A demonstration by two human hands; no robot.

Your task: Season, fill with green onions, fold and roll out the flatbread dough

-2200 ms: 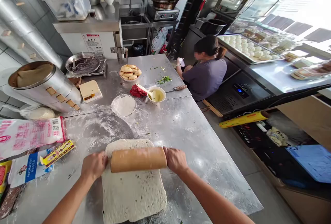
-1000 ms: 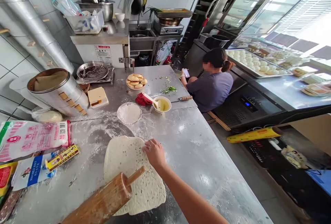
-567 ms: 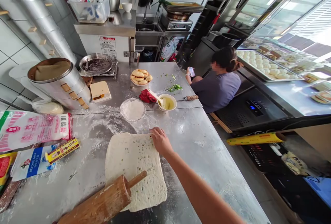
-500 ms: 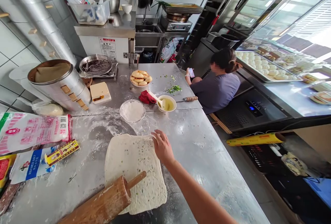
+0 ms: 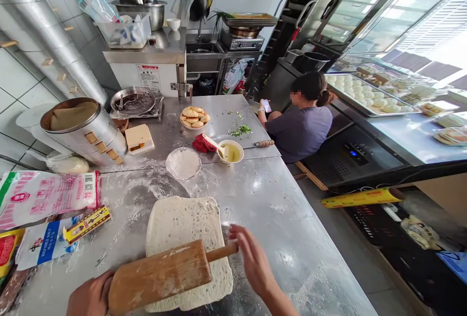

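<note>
A flat sheet of dough (image 5: 182, 216) with green flecks lies on the metal table. A wooden rolling pin (image 5: 160, 277) rests across its near half, tilted up to the right. My left hand (image 5: 89, 296) is closed at the pin's left end, partly cut off by the frame's lower edge; the handle there is hidden. At the tip of the right handle is my right hand (image 5: 253, 260), its fingers stretched out and not wrapped round the wood. A foil dish of flour (image 5: 183, 162) stands beyond the dough, beside a bowl of yellowish liquid (image 5: 235, 153) with a white spoon.
Flour and salt bags (image 5: 51, 194) and a yellow box (image 5: 87, 223) lie on the left. Behind them stands a round metal steamer (image 5: 82, 133). Buns on a plate (image 5: 195, 119), chopped greens (image 5: 241, 131) and a red cloth (image 5: 202, 144) sit farther back. A seated person (image 5: 301, 121) holds a phone beyond the table's right edge.
The rolling pin has moved right and farther over the dough. My left hand has come into view at its left end. My right hand has left the dough's edge for the right handle.
</note>
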